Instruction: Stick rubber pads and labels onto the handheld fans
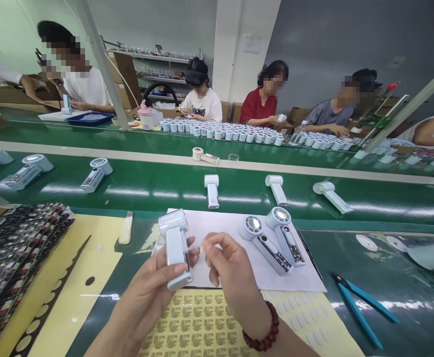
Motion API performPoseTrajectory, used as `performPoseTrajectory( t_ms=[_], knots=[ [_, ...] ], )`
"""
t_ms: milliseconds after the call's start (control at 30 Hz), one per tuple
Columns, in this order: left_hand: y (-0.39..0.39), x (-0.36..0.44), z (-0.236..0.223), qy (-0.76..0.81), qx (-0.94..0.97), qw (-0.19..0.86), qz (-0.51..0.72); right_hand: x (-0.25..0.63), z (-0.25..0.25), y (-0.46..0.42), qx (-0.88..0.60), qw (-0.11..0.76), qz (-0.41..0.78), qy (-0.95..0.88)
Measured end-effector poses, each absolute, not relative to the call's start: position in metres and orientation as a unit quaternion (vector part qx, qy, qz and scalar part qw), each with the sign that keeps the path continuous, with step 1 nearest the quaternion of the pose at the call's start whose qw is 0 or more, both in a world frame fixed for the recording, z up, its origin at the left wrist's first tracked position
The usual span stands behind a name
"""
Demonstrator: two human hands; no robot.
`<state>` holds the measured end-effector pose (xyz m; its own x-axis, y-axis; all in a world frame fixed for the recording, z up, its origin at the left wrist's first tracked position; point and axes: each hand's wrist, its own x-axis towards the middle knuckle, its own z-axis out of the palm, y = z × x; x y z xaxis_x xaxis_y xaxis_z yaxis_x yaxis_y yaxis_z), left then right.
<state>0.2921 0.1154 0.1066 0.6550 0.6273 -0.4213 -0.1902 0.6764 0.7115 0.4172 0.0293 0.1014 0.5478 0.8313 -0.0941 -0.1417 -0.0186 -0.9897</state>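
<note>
My left hand (pixel 148 282) is wrapped round the handle of a pale blue handheld fan (pixel 175 240), held tilted with its round head up and away from me. Just right of it, my right hand (pixel 227 263) is closed in a pinch; a small pale bit shows at the fingertips, too small to name. Two more handheld fans, a left one (pixel 267 245) and a right one (pixel 287 238), lie on white paper (pixel 235 225), faces up with dark panels. Under my wrists lies a yellow sheet of printed labels (pixel 190 322), with small white stickers (pixel 306 317) to its right.
Blue-handled nippers (pixel 361 302) lie at right. Stacked dark panel strips (pixel 16 258) stand at left beside a white-handled tool (pixel 126 228). Beyond runs a green conveyor belt (pixel 157 191) with several fans. Co-workers sit across it behind rows of fan heads (pixel 224 131).
</note>
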Motion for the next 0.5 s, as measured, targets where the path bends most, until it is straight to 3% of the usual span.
performPoseTrajectory(
  t_ms=[100, 267, 500],
  knots=[
    [0.15, 0.301, 0.109, 0.369, 0.407, 0.783, 0.29, 0.43, 0.099, 0.043, -0.669, 0.582, 0.31, -0.344],
    [0.232, 0.34, 0.106, 0.424, 0.508, 0.665, 0.347, 0.424, 0.094, 0.07, -0.746, 0.27, 0.239, -0.559],
    [0.31, 0.39, 0.078, 0.52, 0.604, 0.513, 0.318, 0.403, 0.083, 0.122, -0.728, 0.164, 0.161, -0.646]
  ],
)
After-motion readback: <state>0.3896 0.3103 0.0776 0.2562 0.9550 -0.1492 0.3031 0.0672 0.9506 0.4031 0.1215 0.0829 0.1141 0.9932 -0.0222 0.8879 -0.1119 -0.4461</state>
